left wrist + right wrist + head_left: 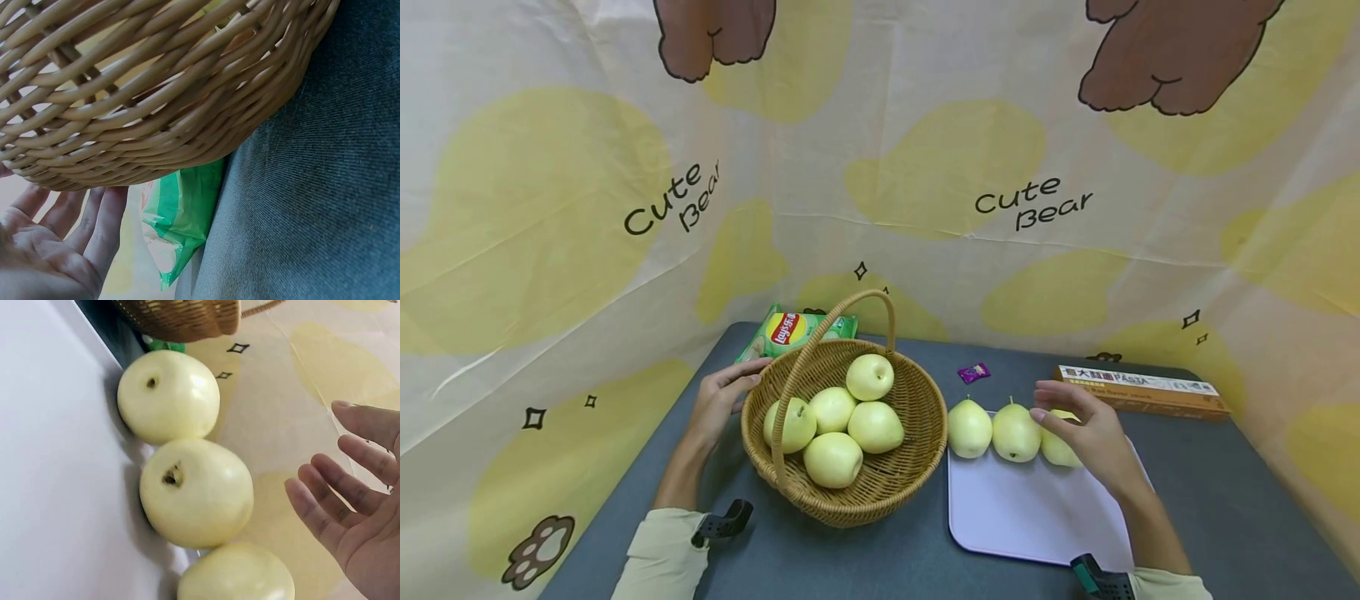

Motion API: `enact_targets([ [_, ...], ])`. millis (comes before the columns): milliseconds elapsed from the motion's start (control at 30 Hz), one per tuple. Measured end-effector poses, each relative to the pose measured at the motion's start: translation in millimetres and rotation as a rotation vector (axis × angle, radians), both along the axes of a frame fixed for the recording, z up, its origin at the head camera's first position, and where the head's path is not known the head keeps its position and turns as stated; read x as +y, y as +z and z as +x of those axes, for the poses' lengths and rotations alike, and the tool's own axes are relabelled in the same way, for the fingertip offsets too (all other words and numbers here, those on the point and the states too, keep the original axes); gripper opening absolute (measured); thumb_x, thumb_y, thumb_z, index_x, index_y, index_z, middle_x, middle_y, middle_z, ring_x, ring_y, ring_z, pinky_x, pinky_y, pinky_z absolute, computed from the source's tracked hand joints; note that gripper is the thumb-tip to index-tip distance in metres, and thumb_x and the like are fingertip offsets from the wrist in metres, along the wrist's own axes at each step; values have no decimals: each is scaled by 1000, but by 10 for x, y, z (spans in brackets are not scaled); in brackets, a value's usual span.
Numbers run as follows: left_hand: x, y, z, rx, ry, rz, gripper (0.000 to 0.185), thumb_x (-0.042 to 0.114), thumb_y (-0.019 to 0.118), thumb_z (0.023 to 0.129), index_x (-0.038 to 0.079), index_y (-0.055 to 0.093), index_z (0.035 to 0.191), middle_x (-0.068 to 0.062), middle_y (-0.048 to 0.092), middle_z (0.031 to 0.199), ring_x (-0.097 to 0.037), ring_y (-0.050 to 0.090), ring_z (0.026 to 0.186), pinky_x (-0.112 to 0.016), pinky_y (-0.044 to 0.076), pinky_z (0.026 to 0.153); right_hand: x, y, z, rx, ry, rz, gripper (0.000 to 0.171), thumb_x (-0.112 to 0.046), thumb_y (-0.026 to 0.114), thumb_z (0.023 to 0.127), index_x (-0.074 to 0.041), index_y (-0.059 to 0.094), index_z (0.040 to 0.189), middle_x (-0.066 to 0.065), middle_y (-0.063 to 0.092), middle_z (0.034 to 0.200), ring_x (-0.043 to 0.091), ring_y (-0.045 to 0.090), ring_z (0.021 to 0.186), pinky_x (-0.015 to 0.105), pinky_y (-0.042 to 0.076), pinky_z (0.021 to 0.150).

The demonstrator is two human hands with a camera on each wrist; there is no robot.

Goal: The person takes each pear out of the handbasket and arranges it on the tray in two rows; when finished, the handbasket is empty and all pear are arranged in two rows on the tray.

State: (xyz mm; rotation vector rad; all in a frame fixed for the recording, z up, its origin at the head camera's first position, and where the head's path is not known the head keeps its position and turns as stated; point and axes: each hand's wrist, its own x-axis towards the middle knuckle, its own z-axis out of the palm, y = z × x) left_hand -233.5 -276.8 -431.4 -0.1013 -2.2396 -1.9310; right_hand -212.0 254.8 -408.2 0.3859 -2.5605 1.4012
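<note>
A wicker basket (850, 510) with a tall handle holds several pale green pears (833, 460). At its left rim is my left hand (718, 404), fingertips right at the wicker. In the left wrist view the fingers (107, 228) are nearly straight, their tips hidden behind the basket's weave. Three more pears stand in a row along the far edge of a lilac tray (1030, 512). My right hand (1093, 429) hovers by the rightmost pear (1057, 452) and partly covers it in the head view. The right wrist view shows its fingers spread and loosely bent, with nothing between them.
A green Lay's chip bag (790, 329) lies behind the basket. Behind the tray are a small purple wrapped candy (973, 372) and a long pasta box (1150, 393). A printed cloth (910, 183) hangs along the table's back and sides.
</note>
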Motion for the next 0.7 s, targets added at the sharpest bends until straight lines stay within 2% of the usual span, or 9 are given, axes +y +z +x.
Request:
enact_targets([
  [233,2,8,10,-7,0,-12,43,22,59,108,1,64,145,-8,70,135,-4,71,107,-26,63,84,-157,-27,-22,43,32,-29,39,-21,76,101,-7,67,137,12,72,126,-1,64,111,13,53,91],
  [467,3,5,-6,-1,-12,-2,43,22,59,108,0,64,145,-8,70,135,-5,71,109,-27,63,84,-312,14,-31,18,73,-26,37,-23,73,103,-12,68,138,9,73,128,2,64,114,19,52,95],
  [700,-2,2,4,-8,-7,-2,43,21,59,108,0,64,145,-3,72,131,-4,72,106,-26,63,83,-512,98,-115,-10,161,-61,36,-24,73,103,-16,68,138,5,72,128,12,65,118,24,54,100],
])
